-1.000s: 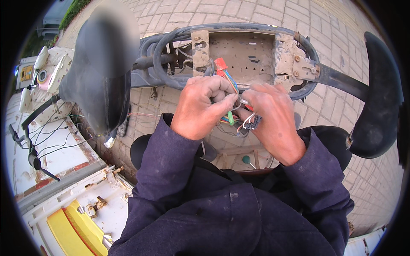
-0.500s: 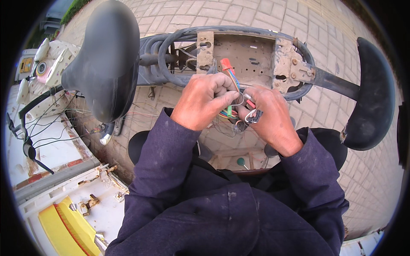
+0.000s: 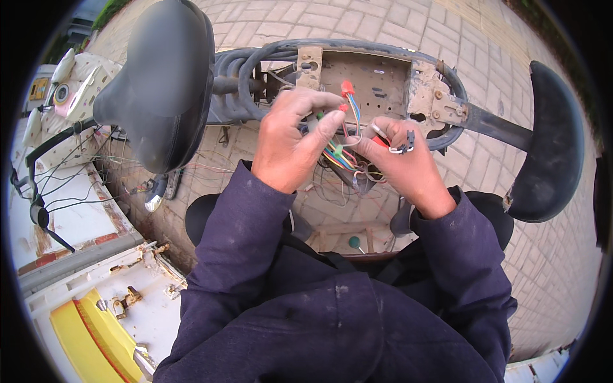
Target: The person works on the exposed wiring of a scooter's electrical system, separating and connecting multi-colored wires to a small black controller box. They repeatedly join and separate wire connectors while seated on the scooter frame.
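Thumb and forefinger of left hand (image 3: 285, 142) now parted; right hand (image 3: 408, 172) still pinching wires (image 3: 396, 150).

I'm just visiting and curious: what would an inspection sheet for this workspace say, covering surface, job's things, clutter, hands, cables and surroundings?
Surface: brick paving.
Job's things: red connector on coloured wires; green connector; black connector at the right hand.
Clutter: green round-headed item between the person's legs.
Hands: right holds wires; left hand has thumb and index finger by a second red connector, grip unclear.
Cables: dark cables at far left.
Surroundings: black saddle, black-tubed frame, curved black pad, yellow piece.
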A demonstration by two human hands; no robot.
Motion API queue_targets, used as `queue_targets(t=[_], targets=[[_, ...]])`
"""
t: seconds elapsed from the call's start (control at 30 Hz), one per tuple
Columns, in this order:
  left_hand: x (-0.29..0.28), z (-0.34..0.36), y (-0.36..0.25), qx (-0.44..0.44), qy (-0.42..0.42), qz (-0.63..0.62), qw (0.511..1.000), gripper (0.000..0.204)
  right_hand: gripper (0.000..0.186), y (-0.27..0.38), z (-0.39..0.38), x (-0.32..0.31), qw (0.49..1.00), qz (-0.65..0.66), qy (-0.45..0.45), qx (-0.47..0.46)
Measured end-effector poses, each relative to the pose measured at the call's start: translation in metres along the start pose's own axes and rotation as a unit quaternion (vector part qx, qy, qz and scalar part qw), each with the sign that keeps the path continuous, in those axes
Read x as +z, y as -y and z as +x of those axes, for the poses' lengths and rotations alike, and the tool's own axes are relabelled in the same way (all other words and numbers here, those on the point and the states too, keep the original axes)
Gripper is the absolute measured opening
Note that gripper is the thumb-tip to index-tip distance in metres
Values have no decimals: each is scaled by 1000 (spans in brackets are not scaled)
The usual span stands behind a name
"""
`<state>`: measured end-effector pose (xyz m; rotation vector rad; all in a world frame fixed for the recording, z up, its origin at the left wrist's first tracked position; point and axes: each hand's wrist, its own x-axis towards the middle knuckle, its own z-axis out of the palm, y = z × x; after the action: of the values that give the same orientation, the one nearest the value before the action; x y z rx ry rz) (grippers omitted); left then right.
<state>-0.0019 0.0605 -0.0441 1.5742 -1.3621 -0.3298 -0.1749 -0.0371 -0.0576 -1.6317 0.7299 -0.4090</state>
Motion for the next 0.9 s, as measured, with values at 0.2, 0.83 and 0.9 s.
queue_targets(t=[0.2, 0.83, 0.9], targets=[[3, -72, -6, 42, -150, 17, 988, 43, 23, 9, -2, 15, 974, 213, -12, 81], [44, -119, 20, -112, -149, -6, 982, 83, 18, 16, -71, 83, 958, 61, -184, -210], [42, -123, 21, -142, -131, -53, 980, 78, 28, 8, -74, 88, 921, -104, -213, -310]])
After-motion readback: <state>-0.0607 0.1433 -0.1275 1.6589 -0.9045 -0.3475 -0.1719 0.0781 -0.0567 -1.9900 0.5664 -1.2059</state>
